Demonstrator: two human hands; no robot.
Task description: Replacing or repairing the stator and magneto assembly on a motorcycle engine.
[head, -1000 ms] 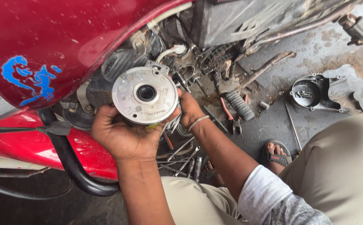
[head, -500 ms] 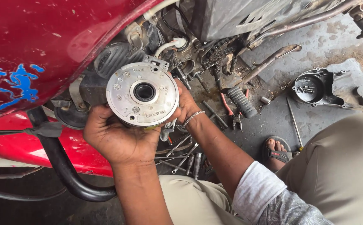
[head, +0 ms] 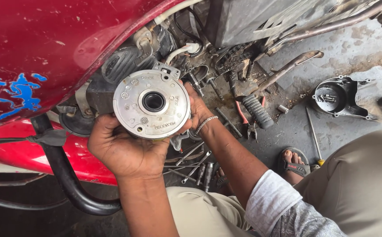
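Hands, two (head: 125, 149) (head: 197, 109); one metal disc (head: 152, 104) held.

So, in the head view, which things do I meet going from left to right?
Blue decal → black tube → left hand → round metal disc → right hand → footrest rubber → sandalled foot → black engine cover.

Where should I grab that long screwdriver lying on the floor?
Probably by its yellow handle, coming down from above. The screwdriver lies flat on the ground with its thin shaft pointing away; the handle end beside the sandalled foot is thicker and nearest.
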